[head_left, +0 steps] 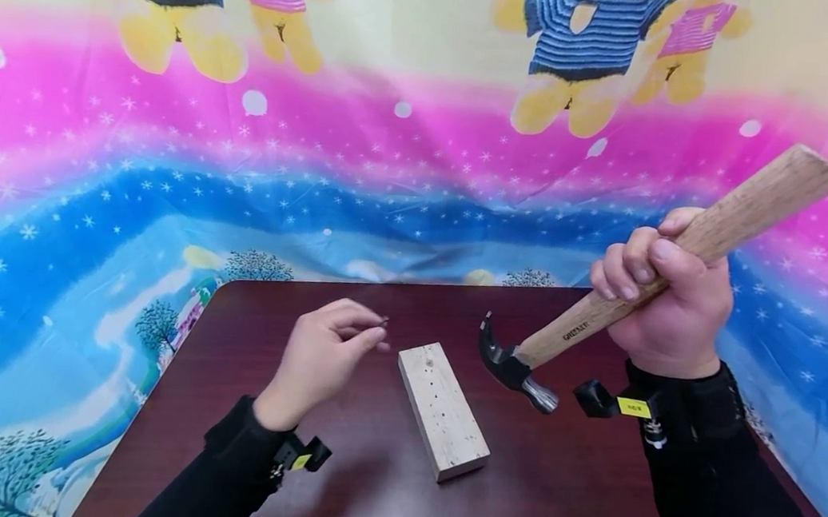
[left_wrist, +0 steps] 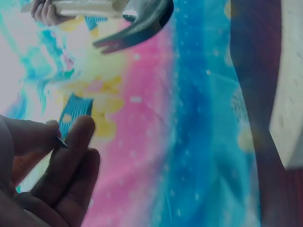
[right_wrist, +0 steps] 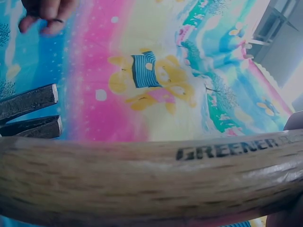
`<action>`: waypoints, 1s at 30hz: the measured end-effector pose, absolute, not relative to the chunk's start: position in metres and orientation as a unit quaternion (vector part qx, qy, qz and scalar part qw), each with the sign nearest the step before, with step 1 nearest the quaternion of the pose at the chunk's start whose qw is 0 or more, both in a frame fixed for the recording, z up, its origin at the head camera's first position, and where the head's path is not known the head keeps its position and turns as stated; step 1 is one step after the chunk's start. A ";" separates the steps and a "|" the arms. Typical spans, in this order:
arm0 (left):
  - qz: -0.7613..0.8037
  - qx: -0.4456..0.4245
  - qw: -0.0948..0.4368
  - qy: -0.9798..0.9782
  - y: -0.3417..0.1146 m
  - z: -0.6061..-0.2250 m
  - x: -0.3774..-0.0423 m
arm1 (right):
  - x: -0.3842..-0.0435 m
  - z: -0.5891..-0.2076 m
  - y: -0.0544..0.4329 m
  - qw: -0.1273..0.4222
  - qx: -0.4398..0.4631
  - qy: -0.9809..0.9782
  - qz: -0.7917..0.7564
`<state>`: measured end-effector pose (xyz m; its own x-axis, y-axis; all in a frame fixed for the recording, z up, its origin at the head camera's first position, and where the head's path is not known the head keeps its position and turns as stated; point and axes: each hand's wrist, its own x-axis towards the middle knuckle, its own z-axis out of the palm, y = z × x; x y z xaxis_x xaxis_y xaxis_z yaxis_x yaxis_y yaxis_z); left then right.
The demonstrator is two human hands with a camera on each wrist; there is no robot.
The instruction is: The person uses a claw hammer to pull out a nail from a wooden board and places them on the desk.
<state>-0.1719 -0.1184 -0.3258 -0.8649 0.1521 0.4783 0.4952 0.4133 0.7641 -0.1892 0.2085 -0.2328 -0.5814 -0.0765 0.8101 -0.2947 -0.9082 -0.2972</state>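
My right hand [head_left: 671, 292] grips a claw hammer [head_left: 582, 330] around its wooden handle, the head hanging down to the left above the table. "GREENER" is printed along that handle [right_wrist: 118, 182] in the right wrist view, where the claw [right_wrist: 31, 104] also shows. Between thumb and fingertips, my left hand [head_left: 324, 356] pinches a small nail [left_wrist: 61, 142], mostly covered by the fingers. To the right of this hand lies a pale wooden block [head_left: 442, 413], flat on the table, with a line of small dark marks along its top.
The dark red-brown table [head_left: 226, 470] is bordered at the back and sides by a printed cloth [head_left: 392, 153] with bears and snowflakes. Each wrist wears a black band with a small camera, such as the right camera [head_left: 595, 399].
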 end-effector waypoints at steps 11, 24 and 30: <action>-0.349 -0.010 0.035 -0.936 -0.204 -0.349 -0.139 | -0.190 -0.238 0.211 0.058 0.456 -0.206 0.864; -0.257 0.026 -0.072 -0.963 -0.222 -0.423 -0.117 | -0.194 -0.242 0.212 0.064 0.463 -0.209 0.859; -0.226 0.020 -0.078 -0.971 -0.218 -0.438 -0.115 | -0.194 -0.244 0.212 0.066 0.460 -0.215 0.859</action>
<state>-0.1152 -0.2179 -0.4385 -0.9870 -0.0039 -0.1606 -0.0746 0.8966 0.4365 -0.1936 0.2122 -0.2442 -0.5677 -0.0843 0.8189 -0.3122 -0.8984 -0.3089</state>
